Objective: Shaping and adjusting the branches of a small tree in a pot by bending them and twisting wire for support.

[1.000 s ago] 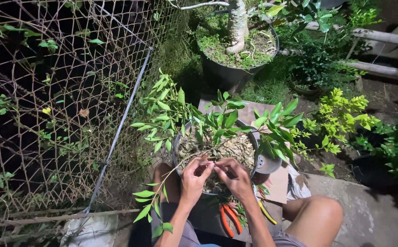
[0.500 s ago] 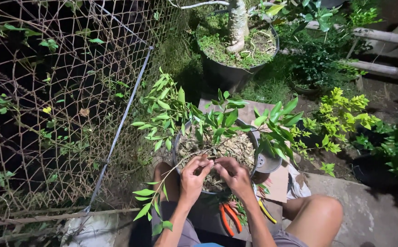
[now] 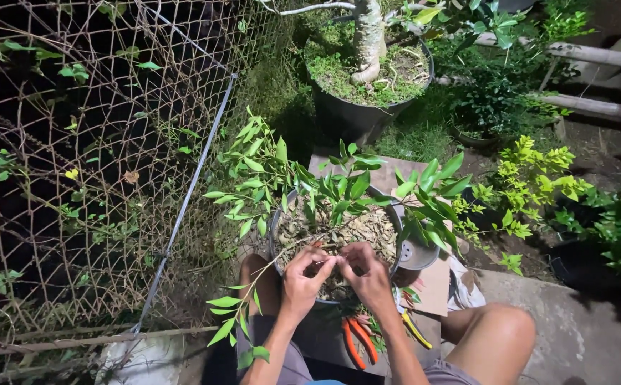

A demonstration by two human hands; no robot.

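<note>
1. Rusted chain-link fencing (image 3: 89, 178) is filling the left of the view, with a grey strap or bar (image 3: 189, 192) running slantwise down it; whatever lies beyond the mesh is lost in darkness.

2. Reaching over the near rim of a grey plastic pot (image 3: 276, 239), the left hand (image 3: 302, 274) is pinching a thin woody stem (image 3: 271, 262) just above the dry mulch. The fingers are closing together on the stem, though how firmly cannot be told.

3. Meeting it fingertip to fingertip, the right hand (image 3: 367, 274) is curling its fingers around the same spot; what sits between the two sets of fingertips is hidden, so whether it is gripping the stem, a tie or wire cannot be told.

4. Judging by its thinness, the stem is looking light and springy yet easy to snap, and best taken low near the soil, where it is woodier, not by the soft leafy sprig (image 3: 235, 317) hanging below the left wrist.

5. Lying between the person's knees, orange-handled pliers (image 3: 357, 341) and a yellow-handled tool (image 3: 416, 331) are half covered by the arms, their heads out of sight.

6. Standing beyond, a large black pot (image 3: 357, 114) is holding a thick pale trunk (image 3: 369, 36), cut off by the top edge; yellow-green shrubs (image 3: 538, 178) are crowding the right.
</note>
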